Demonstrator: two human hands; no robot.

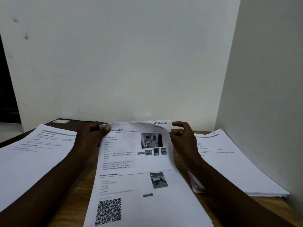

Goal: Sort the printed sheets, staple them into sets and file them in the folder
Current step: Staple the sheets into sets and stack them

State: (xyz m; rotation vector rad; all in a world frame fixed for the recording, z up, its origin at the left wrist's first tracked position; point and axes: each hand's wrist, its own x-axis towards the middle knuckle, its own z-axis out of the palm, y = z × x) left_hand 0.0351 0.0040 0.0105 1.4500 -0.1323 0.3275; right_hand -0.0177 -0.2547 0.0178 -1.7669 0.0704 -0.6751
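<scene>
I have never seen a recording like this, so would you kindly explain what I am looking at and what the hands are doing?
There is no machine here. This is one picture from a camera worn on a person's head, looking forward and down at their own two bare hands. The left hand and the right hand each grip the top edge of the middle set of sheets, holding that edge raised above the wooden table. Its top page carries print, a QR code and a handwritten note at the corner by the right hand. A left stack of printed pages lies flat beside the left arm, and a right stack lies beside the right arm.
</scene>
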